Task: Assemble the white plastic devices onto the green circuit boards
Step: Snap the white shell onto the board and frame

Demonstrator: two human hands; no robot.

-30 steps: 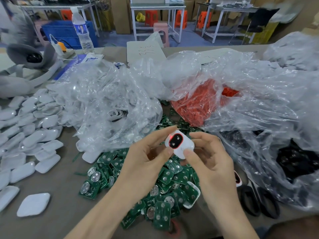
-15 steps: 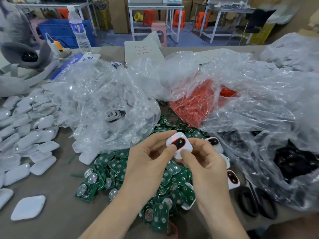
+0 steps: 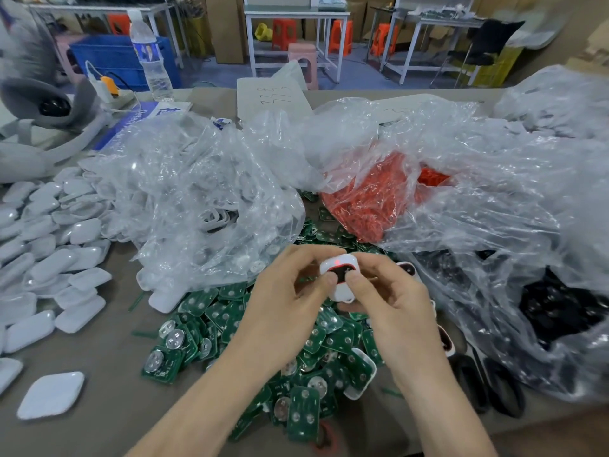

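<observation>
A small white plastic device point(image 3: 339, 270) with a black oval window and a lit red dot is held above a heap of green circuit boards point(image 3: 230, 331). My left hand point(image 3: 286, 305) grips it from the left, thumb on its front face. My right hand point(image 3: 392, 308) pinches it from the right, thumb pressed on its lower front. More white devices with black windows point(image 3: 407, 268) lie just right of my hands, partly hidden. A half-assembled white shell on a board point(image 3: 361, 374) lies in the heap below.
White shell covers point(image 3: 49, 258) spread over the left of the table; one point(image 3: 51, 394) lies alone near the front. Crumpled clear bags point(image 3: 197, 206) hold white, red point(image 3: 372, 199) and black point(image 3: 560, 301) parts. Black scissors point(image 3: 487, 384) lie at the right. A water bottle point(image 3: 150, 57) stands at the back.
Both hands have kept hold of the white device, turning it slightly; my thumbs have closed in over its front face.
</observation>
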